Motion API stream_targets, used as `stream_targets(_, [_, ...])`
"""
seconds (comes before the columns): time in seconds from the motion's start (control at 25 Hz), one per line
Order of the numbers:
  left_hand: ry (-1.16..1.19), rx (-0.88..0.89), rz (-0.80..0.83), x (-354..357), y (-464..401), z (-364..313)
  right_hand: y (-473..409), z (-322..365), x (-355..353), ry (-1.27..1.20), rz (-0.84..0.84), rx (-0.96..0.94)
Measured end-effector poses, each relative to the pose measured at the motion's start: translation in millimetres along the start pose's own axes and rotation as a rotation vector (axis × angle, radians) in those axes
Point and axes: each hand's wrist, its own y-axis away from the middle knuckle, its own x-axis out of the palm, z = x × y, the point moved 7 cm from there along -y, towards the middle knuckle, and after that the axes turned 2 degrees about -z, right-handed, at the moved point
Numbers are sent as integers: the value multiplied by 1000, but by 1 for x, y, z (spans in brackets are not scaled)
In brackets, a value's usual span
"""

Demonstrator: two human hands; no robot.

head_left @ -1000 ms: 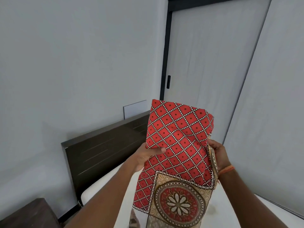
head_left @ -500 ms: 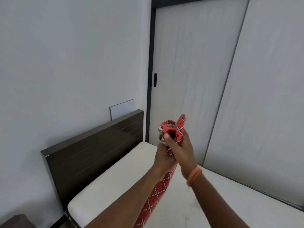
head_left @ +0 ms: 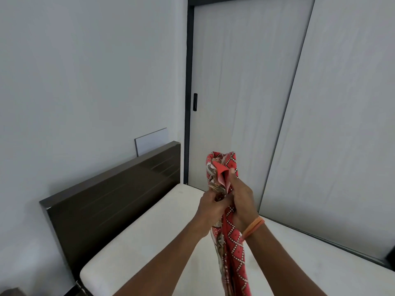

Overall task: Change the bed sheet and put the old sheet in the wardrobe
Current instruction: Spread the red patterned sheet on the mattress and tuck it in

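A red patterned bed sheet (head_left: 233,248) is bunched into a narrow bundle in front of me above the bare white mattress (head_left: 149,238). My left hand (head_left: 210,207) grips the bundle from the left, fingers curled into the cloth. Just right of it, my right hand (head_left: 241,199) grips the same bundle, thumb pressed near the folded top. An orange band sits on the right wrist. The sheet's lower part hangs down between my forearms and out of the frame's bottom edge.
A dark wooden headboard (head_left: 111,195) stands against the white wall at left. Behind the bed are pale sliding wardrobe doors (head_left: 245,103) with a black frame and small black handle (head_left: 195,102). A white panel (head_left: 150,140) sits on the wall above the headboard.
The sheet was spread wide and flat between my hands; both hands have come together and gathered it into a tight bunch. The view has swung left and back, showing more mattress and headboard.
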Motion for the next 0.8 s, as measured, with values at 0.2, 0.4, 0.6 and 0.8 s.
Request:
stream_targets(0.2, [113, 1, -36, 11, -12, -6, -1, 7, -17, -202, -21, 95])
stream_targets(0.4, [303, -153, -168, -5, -22, 5, -3, 13, -45, -342, -38, 201])
stream_targets(0.6, [350, -202, -337, -57, -30, 4, -37, 33, -126, -167, -257, 193])
stream_targets(0.8, [345, -223, -322, -59, -27, -3, -73, 44, -212, 409, -528, 85])
